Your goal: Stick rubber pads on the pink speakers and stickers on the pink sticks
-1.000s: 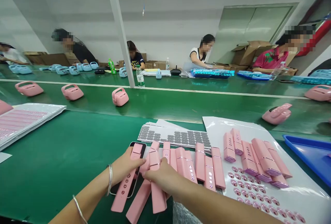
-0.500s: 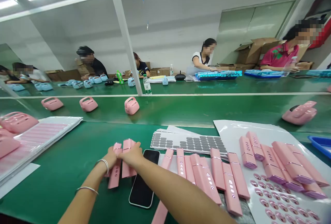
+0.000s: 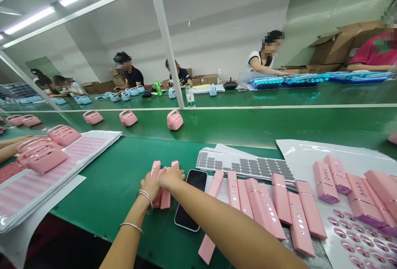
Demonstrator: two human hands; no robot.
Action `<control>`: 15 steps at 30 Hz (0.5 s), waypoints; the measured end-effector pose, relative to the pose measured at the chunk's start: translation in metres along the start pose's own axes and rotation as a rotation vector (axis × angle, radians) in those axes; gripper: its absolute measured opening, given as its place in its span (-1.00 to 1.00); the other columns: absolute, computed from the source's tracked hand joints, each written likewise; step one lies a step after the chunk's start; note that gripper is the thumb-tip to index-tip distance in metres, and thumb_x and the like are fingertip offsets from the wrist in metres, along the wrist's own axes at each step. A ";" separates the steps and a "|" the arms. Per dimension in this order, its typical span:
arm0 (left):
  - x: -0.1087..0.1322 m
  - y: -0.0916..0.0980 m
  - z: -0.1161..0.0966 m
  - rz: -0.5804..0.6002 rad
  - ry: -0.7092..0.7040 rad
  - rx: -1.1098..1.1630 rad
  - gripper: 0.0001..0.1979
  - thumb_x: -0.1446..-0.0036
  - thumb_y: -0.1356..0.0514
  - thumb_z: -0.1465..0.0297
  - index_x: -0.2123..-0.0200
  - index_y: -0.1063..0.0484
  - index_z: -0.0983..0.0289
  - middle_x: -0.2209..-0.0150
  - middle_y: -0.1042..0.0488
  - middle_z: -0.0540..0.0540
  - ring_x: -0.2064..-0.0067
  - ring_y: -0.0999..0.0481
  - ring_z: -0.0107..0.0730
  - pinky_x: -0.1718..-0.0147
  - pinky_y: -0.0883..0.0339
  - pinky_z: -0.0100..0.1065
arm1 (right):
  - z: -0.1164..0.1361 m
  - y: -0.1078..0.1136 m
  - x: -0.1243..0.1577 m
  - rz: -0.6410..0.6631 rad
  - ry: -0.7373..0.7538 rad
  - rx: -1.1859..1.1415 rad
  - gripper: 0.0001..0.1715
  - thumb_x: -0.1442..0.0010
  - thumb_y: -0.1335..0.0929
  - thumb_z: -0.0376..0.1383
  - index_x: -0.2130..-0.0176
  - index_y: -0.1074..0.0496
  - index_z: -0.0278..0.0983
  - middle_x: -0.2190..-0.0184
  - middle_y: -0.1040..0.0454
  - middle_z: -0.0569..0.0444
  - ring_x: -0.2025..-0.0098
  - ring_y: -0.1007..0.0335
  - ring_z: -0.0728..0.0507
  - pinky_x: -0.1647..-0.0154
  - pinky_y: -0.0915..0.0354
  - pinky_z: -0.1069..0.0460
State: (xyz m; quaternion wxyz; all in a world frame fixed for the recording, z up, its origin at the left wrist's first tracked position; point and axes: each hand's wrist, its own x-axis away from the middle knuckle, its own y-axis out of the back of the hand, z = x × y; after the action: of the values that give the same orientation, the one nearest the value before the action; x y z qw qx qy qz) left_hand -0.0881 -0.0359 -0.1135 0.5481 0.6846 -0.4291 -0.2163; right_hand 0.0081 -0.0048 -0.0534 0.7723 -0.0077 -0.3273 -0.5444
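Note:
My left hand [image 3: 151,185] and my right hand [image 3: 172,178] press together on the green bench top [image 3: 105,186]. Both close around a small bunch of pink rectangular bars [image 3: 165,198], whose ends show above and below my fingers. A black smartphone [image 3: 190,200] lies face up just right of my hands, untouched. Further right, several similar pink bars [image 3: 281,198] lie side by side, and one pink bar [image 3: 206,249] passes beneath my right forearm. Several more pink bars [image 3: 325,182] rest on a white plastic sheet [image 3: 310,153].
A grey sticker sheet [image 3: 245,165] lies beyond the bars, and a pink dot sheet [image 3: 356,236] lies at lower right. Pink handled devices [image 3: 174,120] stand on a green conveyor belt [image 3: 248,126]. A co-worker's forearm [image 3: 12,149] reaches in at left, beside a stack of pink-printed sheets [image 3: 52,186].
My hands have moved left off the phone and gathered pink bars together, leaving the phone bare. The view has also swung, shifting the bench contents right.

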 end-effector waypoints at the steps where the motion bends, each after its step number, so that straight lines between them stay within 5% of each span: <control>1: 0.005 -0.002 -0.003 -0.022 0.015 -0.021 -0.42 -0.18 0.04 0.32 -0.27 0.00 0.24 -0.22 -0.12 0.34 -0.19 -0.15 0.11 -0.06 -0.06 0.02 | -0.002 0.007 0.007 0.030 0.038 -0.008 -0.53 -0.26 -0.31 -0.20 -0.12 -0.23 -0.27 -0.17 -0.19 -0.09 -0.14 -0.17 -0.29 -0.10 -0.15 -0.30; 6: 0.023 -0.009 -0.015 -0.137 0.026 -0.068 -0.39 -0.13 0.03 0.13 -0.25 -0.08 0.16 -0.13 -0.23 0.33 -0.14 -0.15 0.27 -0.02 -0.03 0.14 | -0.029 0.073 0.049 0.239 0.321 -0.067 -0.27 -0.08 -0.38 -0.41 -0.20 -0.14 -0.29 -0.08 -0.35 -0.12 -0.06 -0.31 -0.27 -0.03 -0.25 -0.17; 9: 0.023 -0.008 -0.017 -0.148 -0.004 -0.040 -0.30 -0.13 0.07 0.03 -0.28 0.00 0.23 -0.18 -0.21 0.30 -0.15 -0.15 0.24 -0.03 -0.05 0.14 | -0.057 0.133 0.080 0.286 0.454 -0.113 -0.42 -0.06 -0.36 -0.35 -0.09 -0.31 -0.13 -0.06 -0.39 0.03 -0.13 -0.24 -0.27 -0.08 -0.21 -0.18; 13: 0.021 -0.006 -0.020 -0.083 -0.076 0.029 -0.27 -0.18 0.07 0.05 -0.28 0.08 0.38 -0.27 -0.08 0.30 -0.22 -0.14 0.00 -0.14 -0.03 -0.01 | -0.109 0.220 0.113 0.181 0.479 -0.262 -0.54 0.07 -0.45 -0.14 0.09 -0.48 -0.04 -0.03 -0.42 -0.01 -0.11 -0.27 -0.35 0.06 -0.34 -0.19; 15: 0.020 -0.006 -0.022 -0.068 -0.109 0.048 -0.32 -0.20 0.02 0.11 -0.27 0.06 0.37 -0.27 -0.07 0.30 -0.23 -0.15 -0.11 -0.17 -0.01 -0.07 | -0.146 0.259 0.121 -0.024 0.390 -0.387 -0.51 0.28 -0.55 -0.17 0.24 -0.56 -0.07 0.03 -0.47 -0.11 -0.04 -0.34 -0.40 0.19 -0.41 -0.15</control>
State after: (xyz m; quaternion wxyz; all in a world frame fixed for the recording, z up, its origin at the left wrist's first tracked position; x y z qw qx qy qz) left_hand -0.0584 -0.0397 -0.1089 0.4997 0.6989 -0.4398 -0.2617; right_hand 0.3233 -0.0548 -0.0169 0.7984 -0.0460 -0.0624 -0.5971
